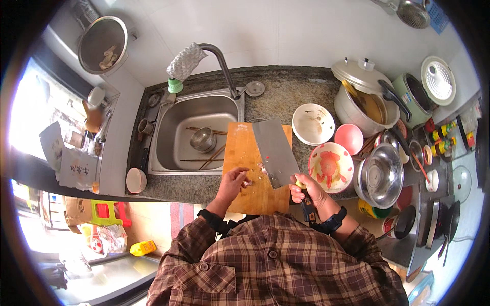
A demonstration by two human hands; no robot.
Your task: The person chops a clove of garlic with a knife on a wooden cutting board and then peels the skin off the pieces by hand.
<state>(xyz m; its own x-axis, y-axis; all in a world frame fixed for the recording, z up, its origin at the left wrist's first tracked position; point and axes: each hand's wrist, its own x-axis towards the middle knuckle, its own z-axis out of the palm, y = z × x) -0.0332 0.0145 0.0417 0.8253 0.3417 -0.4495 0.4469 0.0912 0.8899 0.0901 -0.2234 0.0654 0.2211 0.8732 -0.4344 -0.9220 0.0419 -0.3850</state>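
Note:
My right hand [311, 189] grips the dark handle of a cleaver [276, 151]. Its broad grey blade is tilted over the right half of a wooden cutting board [239, 145], with small pale and red bits stuck to the metal. Chopped bits that look like garlic [262, 168] lie along the blade's left edge. My left hand [231, 186] is low over the board's left side, fingers curled. A small pinkish piece, perhaps a garlic clove [248, 183], is at its fingertips; whether they pinch it I cannot tell.
Left of the board, a steel sink [180, 114] holds metal bowls [203, 139] and chopsticks [212, 157]. To the right stand a white bowl [313, 124], a pink bowl [348, 139], a patterned bowl [331, 167], a steel basin [379, 175] and a large pot [346, 105]. A faucet [224, 65] arches behind.

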